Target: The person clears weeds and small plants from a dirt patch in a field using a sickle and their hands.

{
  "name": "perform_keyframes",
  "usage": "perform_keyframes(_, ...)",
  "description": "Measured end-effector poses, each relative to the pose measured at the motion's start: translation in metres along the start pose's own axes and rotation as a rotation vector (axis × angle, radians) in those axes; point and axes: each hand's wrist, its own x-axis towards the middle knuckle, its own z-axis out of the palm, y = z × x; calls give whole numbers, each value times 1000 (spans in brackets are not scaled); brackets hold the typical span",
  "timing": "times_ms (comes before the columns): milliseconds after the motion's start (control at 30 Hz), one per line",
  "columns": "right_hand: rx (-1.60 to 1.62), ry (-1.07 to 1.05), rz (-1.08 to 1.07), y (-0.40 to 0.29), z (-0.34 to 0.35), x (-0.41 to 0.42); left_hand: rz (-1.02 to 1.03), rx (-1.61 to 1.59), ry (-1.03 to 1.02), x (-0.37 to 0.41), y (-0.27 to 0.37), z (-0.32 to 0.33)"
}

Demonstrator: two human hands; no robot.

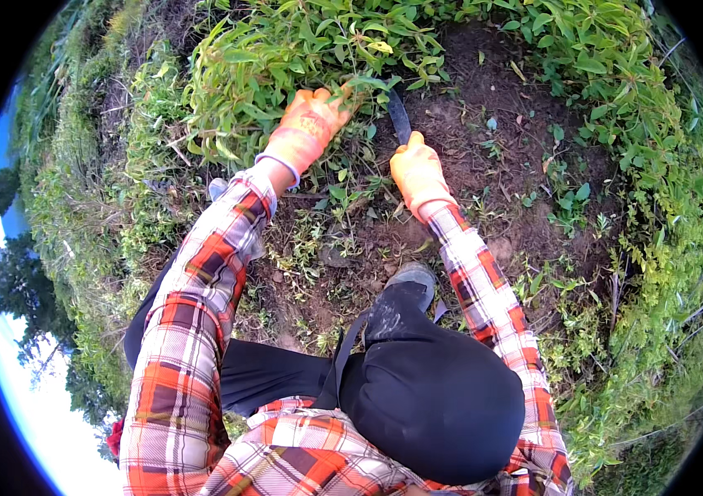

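Note:
My left hand, in an orange work glove, is closed around the stems of a leafy green plant. Leaves hide its fingertips. My right hand, gloved the same way, grips a sickle; the handle is hidden inside the fist. Its dark curved blade points up and away from me, and leaves cover the tip beside the plant. The two hands are apart, the blade lying to the right of the left hand.
Brown soil with small weeds and leaf litter lies around the blade. More leafy bushes grow at the far right. My boot and bent knee are below the right hand. Dense low growth covers the left.

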Motion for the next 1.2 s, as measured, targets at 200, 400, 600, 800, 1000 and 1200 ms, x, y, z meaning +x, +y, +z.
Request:
perform_keyframes(200,-4,-122,82,-1,-11,-42,-254,-309,-95,39,-19,20)
perform_keyframes(400,-178,-115,-24,11,-19,-25,-165,-143,-63,32,-22,34)
perform_keyframes(600,-43,18,-70,22,2,-38,-184,-97,-160,58,-12,35)
perform_keyframes(800,-46,6,29,57,16,-77,-194,-14,-117,54,-4,40)
perform_keyframes(1000,78,5,40,51,-6,-58,-346,-72,-79,41,3,33)
perform_keyframes(1200,-160,-61,0,14,1,2,-369,-102,-42,41,1,32)
